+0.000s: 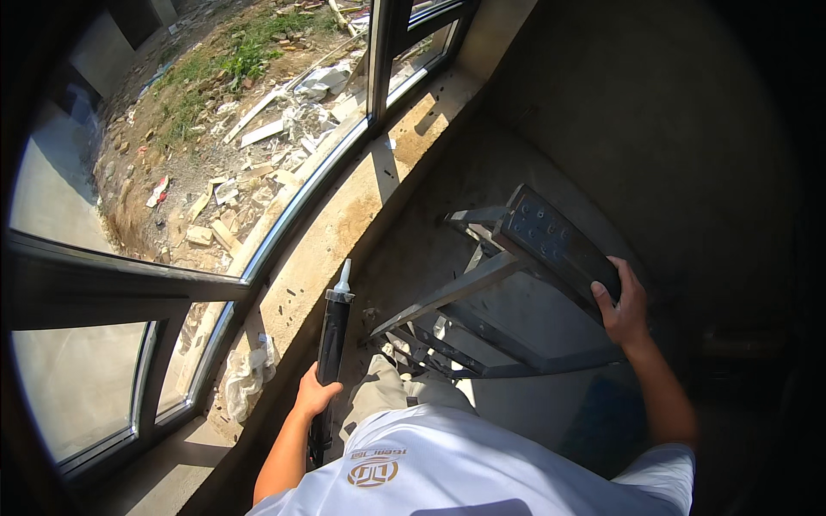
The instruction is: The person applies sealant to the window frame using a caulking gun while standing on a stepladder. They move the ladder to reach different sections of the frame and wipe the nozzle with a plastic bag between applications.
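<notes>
White shirt point(447, 456) nearest cam; caulk gun point(333, 334) in L hand point(315, 396), R hand point(626, 308) on metal stand point(456, 290).
L fingers wrapped round gun's dark barrel, nozzle point(344, 277) pointing away fr. body; R hand clasps end of stand's top board point(559, 245), thumb on upper face. Gun's beside inner edge of sill point(331, 228); can't tell if touching. Prob. best: keep L grip firm & nozzle tip clear of sill's dark bits, so it doesn't snag or clog. If stand's shifted, go slow w/ R, get feet flat before any weight goes on; rushing cd tip it. Mind stand legs vs. trousers point(379, 391), v. close. Further out: crumpled plastic point(248, 380) on sill, dark window frame point(129, 279), rubble point(258, 163) outside.
</notes>
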`<state>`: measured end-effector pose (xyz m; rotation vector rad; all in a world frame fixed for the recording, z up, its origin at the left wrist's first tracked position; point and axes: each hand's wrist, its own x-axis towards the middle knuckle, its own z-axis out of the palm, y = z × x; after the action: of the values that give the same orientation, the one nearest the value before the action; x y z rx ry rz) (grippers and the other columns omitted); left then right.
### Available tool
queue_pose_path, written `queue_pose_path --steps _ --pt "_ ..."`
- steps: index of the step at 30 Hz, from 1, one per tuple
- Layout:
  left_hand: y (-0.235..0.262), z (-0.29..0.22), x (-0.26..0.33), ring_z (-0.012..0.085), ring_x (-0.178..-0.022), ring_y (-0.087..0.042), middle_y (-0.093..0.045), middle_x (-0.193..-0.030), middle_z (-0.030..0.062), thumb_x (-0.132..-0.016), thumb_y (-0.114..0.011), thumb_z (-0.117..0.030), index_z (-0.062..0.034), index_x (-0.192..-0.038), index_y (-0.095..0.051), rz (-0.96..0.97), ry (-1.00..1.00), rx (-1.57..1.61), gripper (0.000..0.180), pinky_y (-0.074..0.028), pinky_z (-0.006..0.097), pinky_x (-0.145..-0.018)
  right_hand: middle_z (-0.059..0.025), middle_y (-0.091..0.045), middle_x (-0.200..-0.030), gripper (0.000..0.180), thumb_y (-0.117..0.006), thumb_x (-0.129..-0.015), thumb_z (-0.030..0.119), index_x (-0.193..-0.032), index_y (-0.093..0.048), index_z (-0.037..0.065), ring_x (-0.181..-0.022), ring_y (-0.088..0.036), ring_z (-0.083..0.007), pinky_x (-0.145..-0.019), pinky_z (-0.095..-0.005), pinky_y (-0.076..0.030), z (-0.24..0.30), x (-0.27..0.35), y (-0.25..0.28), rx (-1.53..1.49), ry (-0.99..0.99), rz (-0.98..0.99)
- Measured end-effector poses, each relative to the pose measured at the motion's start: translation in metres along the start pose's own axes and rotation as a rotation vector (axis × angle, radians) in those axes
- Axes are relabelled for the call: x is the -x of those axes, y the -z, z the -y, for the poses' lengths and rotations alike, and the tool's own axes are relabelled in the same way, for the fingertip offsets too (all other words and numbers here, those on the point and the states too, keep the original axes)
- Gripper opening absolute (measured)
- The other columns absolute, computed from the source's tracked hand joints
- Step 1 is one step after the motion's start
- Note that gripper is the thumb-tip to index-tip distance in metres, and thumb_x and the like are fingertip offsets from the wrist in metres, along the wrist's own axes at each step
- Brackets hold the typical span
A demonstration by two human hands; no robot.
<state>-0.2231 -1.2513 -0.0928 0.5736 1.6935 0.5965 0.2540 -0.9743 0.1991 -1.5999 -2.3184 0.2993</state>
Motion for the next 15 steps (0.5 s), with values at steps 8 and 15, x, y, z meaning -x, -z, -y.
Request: queue_pose_path --steps 8,15 --pt "-0.015 -0.013 0.036 0.0242 -0.085 -0.073 -0.075 -0.094 0.0151 -0.067 -0.08 -0.024 0.0001 -0.117 -0.066 -0.083 0.033 -0.098 0.058 -0.057 0.036 -0.082 -0.0225 -0.067 -0.112 0.046 -0.066 -0.101 0.036 -0.127 -0.059 -0.001 -0.102 -0.067 -0.0404 -0.087 -0.0444 -0.053 -0.001 -0.002 -0.003 -0.042 0.027 -0.017" --pt "-0.047 -0.029 0.112 0.027 -0.092 -0.073 -0.075 -0.1 0.0174 -0.067 -0.079 -0.026 0.0001 -0.116 -0.066 -0.186 0.092 -0.142 0.058 -0.056 0.037 -0.088 -0.024 -0.072 -0.101 0.05 -0.071 -0.098 0.043 -0.118 -0.064 -0.002 -0.093 -0.071 -0.0418 -0.081 -0.0463 -0.054 -0.011 -0.028 0.022 -0.159 0.03 0.331"
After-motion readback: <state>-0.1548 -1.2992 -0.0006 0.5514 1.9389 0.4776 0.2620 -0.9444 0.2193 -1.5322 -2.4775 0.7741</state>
